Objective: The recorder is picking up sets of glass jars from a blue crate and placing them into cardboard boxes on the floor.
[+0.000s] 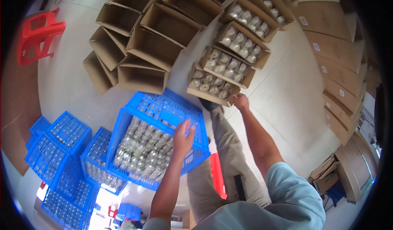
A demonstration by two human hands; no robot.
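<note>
Pale floor (pixel 270 86) spreads under everything. Toward 7 o'clock, the left hand (pixel 183 138) is loose, fingers spread, over the rim of a blue crate (pixel 190 115) packed with shiny rounded pieces (pixel 143 148). At 3 o'clock, the right hand (pixel 241 101) is curled, gripping the corner of a cardboard box (pixel 211 97) of similar pieces. Farther out, more filled boxes (pixel 234 80) run toward 1 o'clock, other blue crates (pixel 77 148) stand at 8, open boxes (pixel 152 58) at 11, a red stool (pixel 42 35) at 10.
</note>
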